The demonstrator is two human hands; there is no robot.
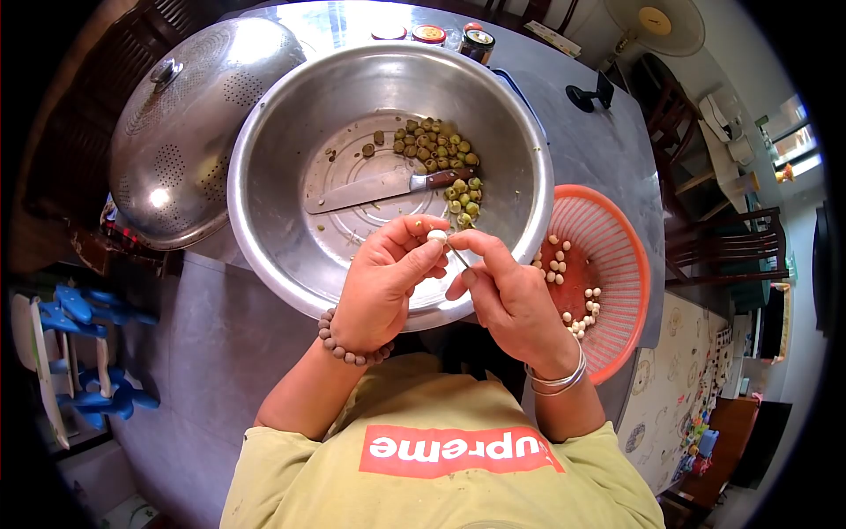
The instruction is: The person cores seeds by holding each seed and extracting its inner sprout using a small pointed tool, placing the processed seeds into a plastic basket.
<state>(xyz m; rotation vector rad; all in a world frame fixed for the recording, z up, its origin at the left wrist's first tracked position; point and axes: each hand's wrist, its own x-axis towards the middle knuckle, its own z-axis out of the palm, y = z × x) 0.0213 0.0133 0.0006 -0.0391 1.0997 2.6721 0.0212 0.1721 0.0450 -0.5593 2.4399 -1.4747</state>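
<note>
My left hand (pixel 388 269) pinches a white peeled lotus seed (pixel 437 236) between thumb and fingers, above the near part of a large metal basin (pixel 256 176). Closed on a thin dark pick (pixel 459 258), my right hand (pixel 504 295) holds its tip close to the seed. Whether the tip is inside the seed I cannot tell. Within the basin lie many green-brown lotus seeds (pixel 432 141), bits of shell, and a knife (pixel 370 191) with a wooden handle. A red plastic basket (pixel 621 238) at the right contains several white peeled seeds (pixel 582 324).
A perforated metal lid (pixel 198 132) leans at the basin's left. Behind the basin stand several jars (pixel 477 44). A small black stand (pixel 592 93) is farther right on the grey table (pixel 608 145). Wooden chairs (pixel 727 242) and a blue-and-white stool (pixel 84 353) surround the table.
</note>
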